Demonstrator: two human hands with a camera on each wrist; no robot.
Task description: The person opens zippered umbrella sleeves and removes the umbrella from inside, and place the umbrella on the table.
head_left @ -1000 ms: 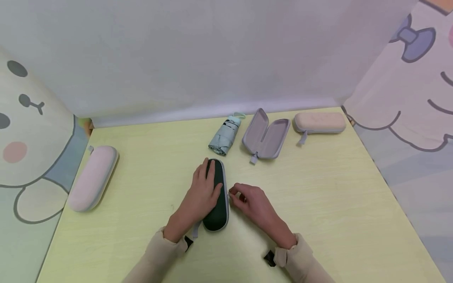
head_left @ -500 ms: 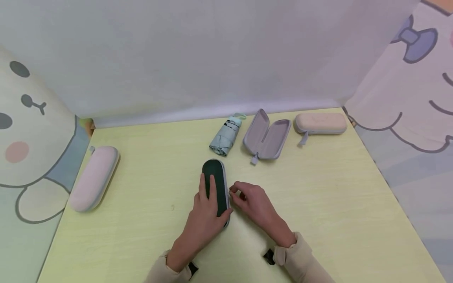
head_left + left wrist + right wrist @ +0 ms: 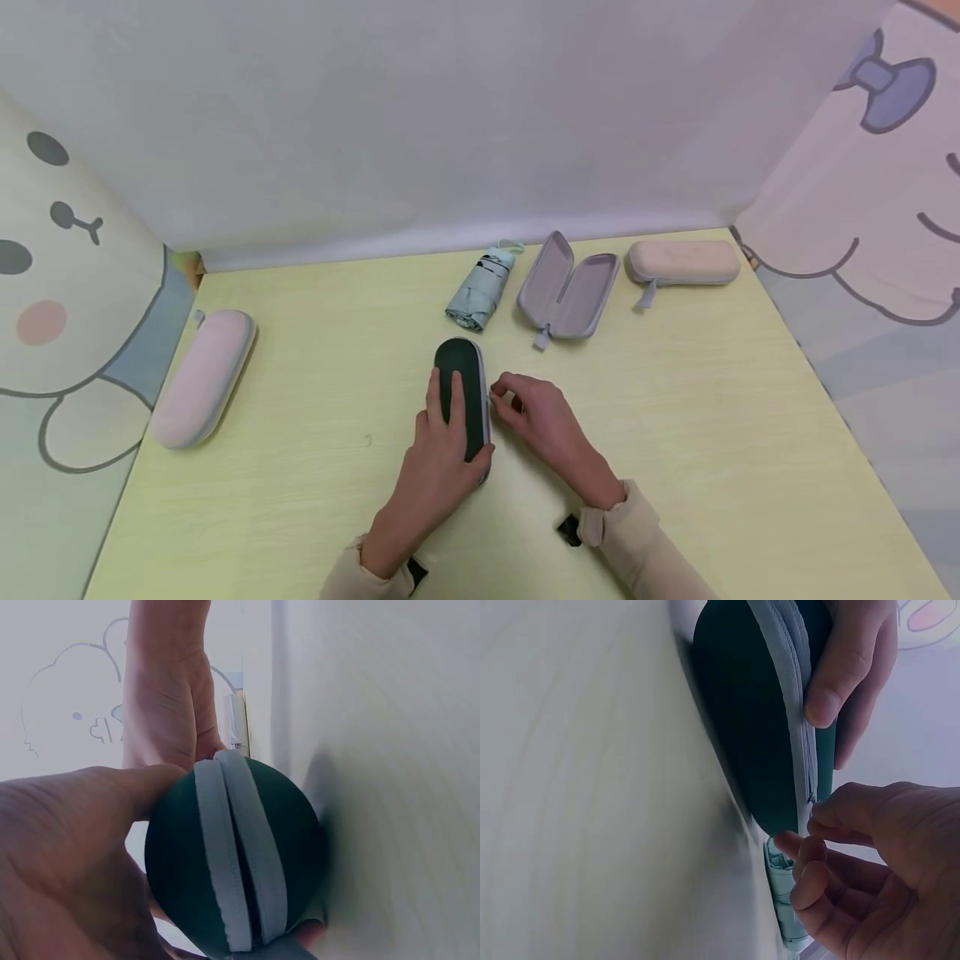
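A dark green zip-up glasses case point(image 3: 454, 357) with grey zip edging lies lengthwise in front of the person. My left hand point(image 3: 437, 462) holds it down, two fingers stretched along the top and the thumb over the right edge near its close end. At the right side, my right hand point(image 3: 546, 421) pinches the small zipper pull point(image 3: 813, 799) between thumb and index finger. In the left wrist view a dark gap shows between the grey zip bands point(image 3: 259, 847) at the near end. The case's inside is hidden.
Behind the case lies a folded light-blue umbrella point(image 3: 481, 289). Beside it an open lilac case point(image 3: 577, 296) lies spread, then a closed peach case point(image 3: 684, 262). A pale pink case point(image 3: 204, 379) lies at the table's left edge. A white cloth wall point(image 3: 450, 125) rises behind.
The left hand has slid back toward the person along the case, its thumb now at the right edge. The right hand has moved slightly away along the zip.
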